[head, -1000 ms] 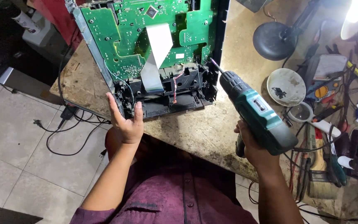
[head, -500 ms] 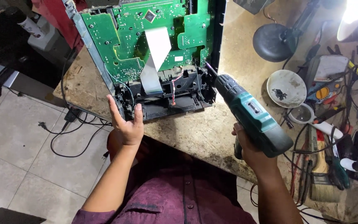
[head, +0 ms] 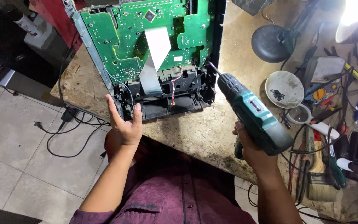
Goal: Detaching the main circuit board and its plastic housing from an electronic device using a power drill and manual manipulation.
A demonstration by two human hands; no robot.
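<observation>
Pale floor tiles (head: 13, 137) with trailing black cables (head: 69, 128) are seen at nine o'clock of a worn, stained stone bench (head: 195, 132). At twelve o'clock lies an opened black device with a green circuit board (head: 146, 45), steadied by the open left hand (head: 125, 124). At three o'clock, a teal cordless drill (head: 253, 114) is gripped by the right hand (head: 251, 149), its bit at the casing's edge.

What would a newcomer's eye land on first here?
The big green circuit board in an opened black device chassis at the top centre of the worn workbench, crossed by a white flat ribbon cable. Next, the teal and black cordless drill in the right hand, its bit at the chassis's right edge, while the left hand braces the chassis's near left corner. A bright lamp glares at top right above a clutter of tools.
</observation>
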